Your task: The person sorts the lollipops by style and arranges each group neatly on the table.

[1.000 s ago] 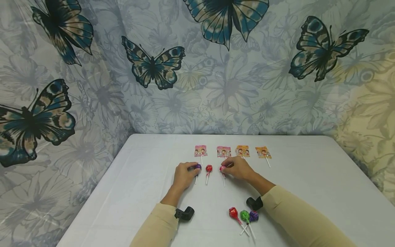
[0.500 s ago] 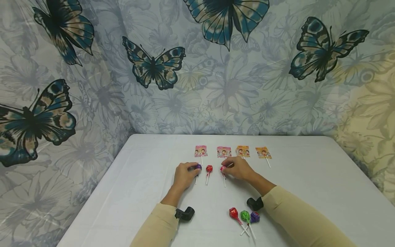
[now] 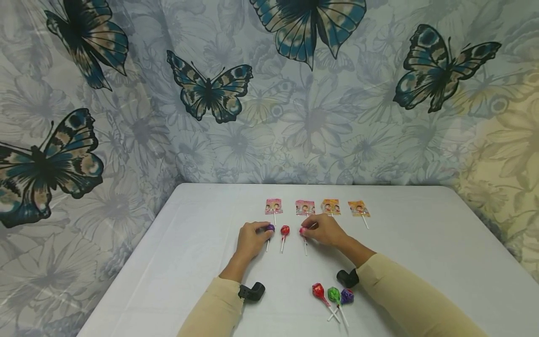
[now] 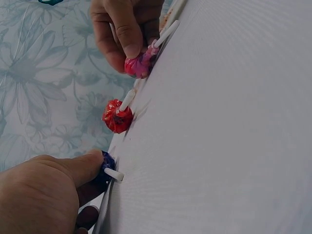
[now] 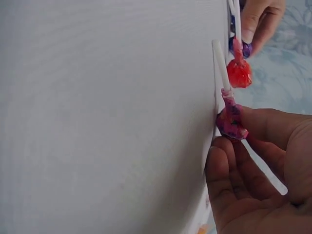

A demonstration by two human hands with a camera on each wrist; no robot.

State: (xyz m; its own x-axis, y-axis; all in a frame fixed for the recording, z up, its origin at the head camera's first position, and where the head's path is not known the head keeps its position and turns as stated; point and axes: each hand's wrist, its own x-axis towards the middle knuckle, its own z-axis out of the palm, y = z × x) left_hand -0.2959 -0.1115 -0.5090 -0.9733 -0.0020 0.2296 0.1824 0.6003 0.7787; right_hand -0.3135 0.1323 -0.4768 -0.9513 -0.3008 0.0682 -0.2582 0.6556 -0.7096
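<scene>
Three wrapped lollipops lie in a row on the white table (image 3: 202,252). My left hand (image 3: 251,238) pinches the purple lollipop (image 3: 270,228) by its head; in the left wrist view the thumb covers that purple lollipop (image 4: 105,168). Between the hands lies a red lollipop (image 3: 285,230) (image 4: 117,117) (image 5: 239,73), untouched. My right hand (image 3: 322,229) pinches the pink lollipop (image 3: 302,230) (image 5: 231,123), whose stick points toward me. Both lollipops rest on the table.
Several flat square-wrapped lollipops (image 3: 305,207) line up behind the hands. A red (image 3: 317,290), a green (image 3: 334,295) and a purple lollipop (image 3: 346,296) lie grouped near my right forearm. Butterfly-printed cloth (image 3: 210,89) hangs behind the table.
Almost nothing differs; the right hand and the pink lollipop have shifted very slightly left. The left hand stays put.
</scene>
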